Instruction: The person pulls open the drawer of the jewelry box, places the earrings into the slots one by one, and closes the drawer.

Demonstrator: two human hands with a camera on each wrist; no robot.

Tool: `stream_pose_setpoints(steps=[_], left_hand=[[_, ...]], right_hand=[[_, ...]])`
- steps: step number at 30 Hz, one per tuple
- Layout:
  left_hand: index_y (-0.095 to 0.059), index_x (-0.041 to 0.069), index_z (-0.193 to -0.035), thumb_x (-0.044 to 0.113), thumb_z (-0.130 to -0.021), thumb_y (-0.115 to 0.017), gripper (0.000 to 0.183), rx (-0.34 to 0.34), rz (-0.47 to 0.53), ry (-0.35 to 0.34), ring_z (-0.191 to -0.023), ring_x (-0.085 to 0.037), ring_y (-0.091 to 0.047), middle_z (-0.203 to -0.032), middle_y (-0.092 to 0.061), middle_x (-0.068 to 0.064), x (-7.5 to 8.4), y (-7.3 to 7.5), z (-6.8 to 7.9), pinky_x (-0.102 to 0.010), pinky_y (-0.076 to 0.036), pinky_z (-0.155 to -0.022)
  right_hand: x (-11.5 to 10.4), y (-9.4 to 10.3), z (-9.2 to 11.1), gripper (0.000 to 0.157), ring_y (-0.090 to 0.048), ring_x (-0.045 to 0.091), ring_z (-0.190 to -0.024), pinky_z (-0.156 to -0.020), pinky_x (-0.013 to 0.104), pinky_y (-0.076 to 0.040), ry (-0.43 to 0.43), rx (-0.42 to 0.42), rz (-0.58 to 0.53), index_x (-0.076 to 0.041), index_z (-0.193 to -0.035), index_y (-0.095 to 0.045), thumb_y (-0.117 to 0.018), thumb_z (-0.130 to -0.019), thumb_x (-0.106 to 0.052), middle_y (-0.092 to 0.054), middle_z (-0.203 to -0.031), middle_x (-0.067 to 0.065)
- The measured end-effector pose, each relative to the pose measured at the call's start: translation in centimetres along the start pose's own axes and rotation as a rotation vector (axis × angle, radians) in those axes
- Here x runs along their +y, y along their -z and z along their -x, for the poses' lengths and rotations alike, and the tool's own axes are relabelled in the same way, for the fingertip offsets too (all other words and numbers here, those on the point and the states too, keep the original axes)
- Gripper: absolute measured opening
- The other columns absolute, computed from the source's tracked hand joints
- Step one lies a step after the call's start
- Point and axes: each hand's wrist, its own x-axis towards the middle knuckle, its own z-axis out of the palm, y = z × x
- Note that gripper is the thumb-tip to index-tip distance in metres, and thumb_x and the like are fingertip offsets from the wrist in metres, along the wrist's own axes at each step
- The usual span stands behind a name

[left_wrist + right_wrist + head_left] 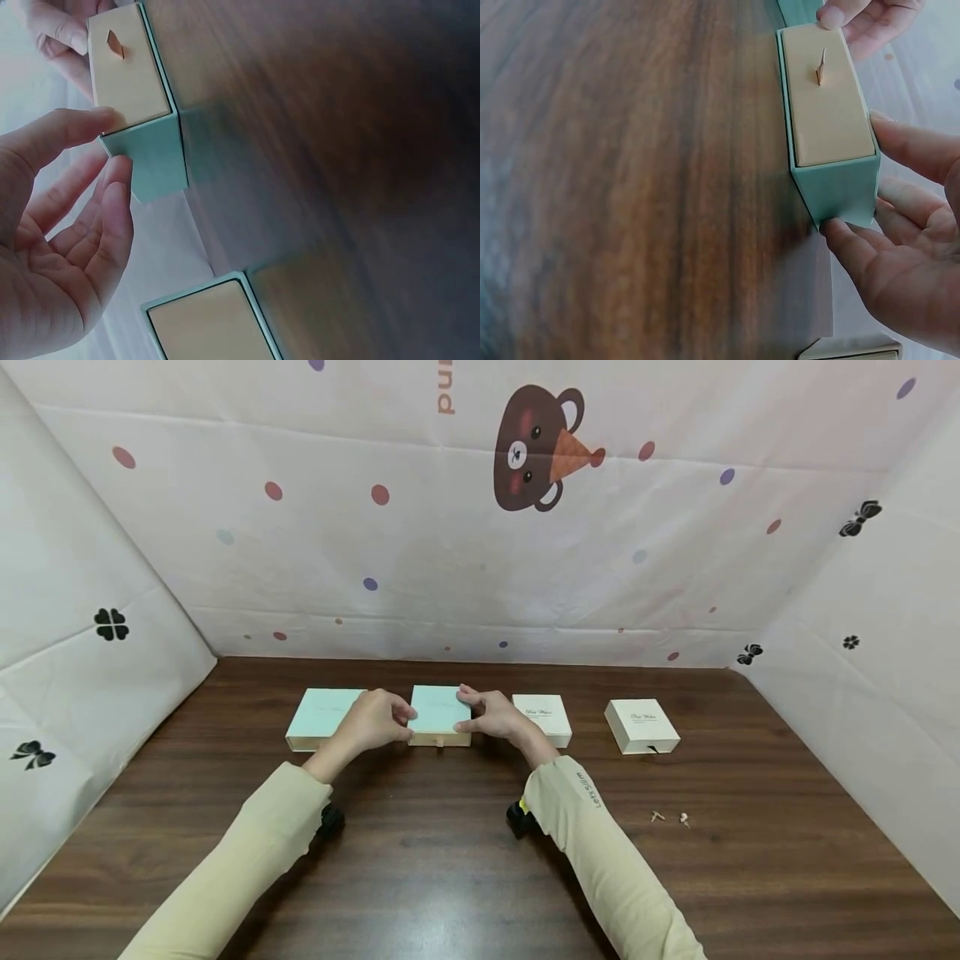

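A light blue drawer box point(438, 708) sits near the back of the table, its cream front and small ribbon pull facing me. My left hand point(375, 718) holds its left end; in the left wrist view the thumb point(105, 118) lies at the corner of the cream drawer front point(127, 67). From the other end, my right hand point(497, 717) grips the same box, with fingers on its side and top in the right wrist view. A wider light blue box point(322, 714) lies behind and left of my left wrist.
To the right stand a white box point(546, 714), partly behind my right hand, and another white box point(642, 725) with a dark pull. Two small earring-like pieces, one point(657, 816) left of the other point(684, 818), lie nearer me. A printed cloth point(450, 552) rises behind the table.
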Motion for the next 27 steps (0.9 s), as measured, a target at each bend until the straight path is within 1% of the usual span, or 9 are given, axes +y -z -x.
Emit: stream_pose_setpoints(steps=[5, 9, 13, 16, 21, 24, 27], left_hand=[[-0.071, 0.006, -0.089, 0.012, -0.070, -0.077, 0.021, 0.012, -0.042, -0.016, -0.070, -0.015, -0.058, -0.076, -0.065, -0.001, 0.29, -0.35, 0.04, -0.033, -0.048, -0.066], [-0.071, 0.005, -0.089, 0.011, -0.069, -0.076, 0.022, 0.029, -0.069, -0.027, -0.064, -0.013, -0.055, -0.072, -0.062, 0.000, 0.45, -0.38, -0.02, -0.032, -0.047, -0.062], [-0.071, 0.005, -0.090, 0.011, -0.069, -0.075, 0.022, 0.036, -0.076, -0.033, -0.064, -0.013, -0.055, -0.071, -0.062, -0.001, 0.46, -0.30, -0.10, -0.032, -0.048, -0.062], [-0.071, 0.005, -0.090, 0.012, -0.070, -0.076, 0.022, 0.036, -0.066, -0.033, -0.067, -0.015, -0.057, -0.073, -0.063, -0.001, 0.45, -0.19, 0.02, -0.034, -0.048, -0.064], [-0.071, 0.005, -0.089, 0.014, -0.071, -0.077, 0.021, 0.032, -0.014, -0.014, -0.074, -0.016, -0.061, -0.078, -0.066, -0.002, 0.33, -0.05, 0.30, -0.035, -0.049, -0.070], [-0.071, 0.004, -0.090, 0.015, -0.072, -0.077, 0.022, 0.033, 0.019, -0.006, -0.075, -0.016, -0.062, -0.080, -0.067, -0.003, 0.40, 0.04, 0.48, -0.035, -0.050, -0.071], [-0.071, 0.004, -0.091, 0.015, -0.072, -0.076, 0.023, 0.036, 0.041, 0.008, -0.075, -0.016, -0.063, -0.080, -0.068, -0.004, 0.67, 0.16, 0.71, -0.035, -0.050, -0.071]], right_hand=[[0.24, -0.03, -0.07, 0.066, -0.026, 0.016, -0.134, -0.104, 0.034, -0.029, -0.007, -0.001, -0.019, -0.009, -0.139, -0.037, -0.069, -0.081, -0.012, -0.025, -0.148, -0.003], [0.21, 0.01, -0.13, 0.066, -0.025, 0.017, -0.135, -0.104, 0.036, -0.029, -0.002, -0.017, -0.027, -0.009, -0.139, -0.036, -0.068, -0.082, -0.014, -0.023, -0.149, -0.003], [0.19, 0.02, -0.29, 0.066, -0.024, 0.018, -0.135, -0.104, 0.036, -0.029, 0.000, -0.022, -0.027, -0.010, -0.140, -0.035, -0.068, -0.082, -0.015, -0.021, -0.149, -0.003], [0.11, 0.01, -0.26, 0.065, -0.024, 0.017, -0.135, -0.104, 0.036, -0.029, -0.001, -0.015, -0.031, -0.010, -0.140, -0.036, -0.067, -0.083, -0.015, -0.022, -0.149, -0.003], [-0.07, -0.06, -0.10, 0.062, -0.025, 0.017, -0.135, -0.105, 0.035, -0.027, -0.003, 0.015, -0.049, -0.008, -0.138, -0.039, -0.067, -0.083, -0.012, -0.026, -0.148, 0.000], [-0.28, -0.04, 0.02, 0.060, -0.028, 0.019, -0.134, -0.105, 0.035, -0.029, 0.000, 0.043, -0.055, -0.007, -0.137, -0.041, -0.067, -0.083, -0.011, -0.028, -0.147, 0.003], [-0.56, 0.15, 0.19, 0.059, -0.031, 0.020, -0.132, -0.103, 0.036, -0.031, -0.005, 0.052, -0.073, -0.007, -0.136, -0.042, -0.067, -0.083, -0.011, -0.029, -0.147, 0.003]])
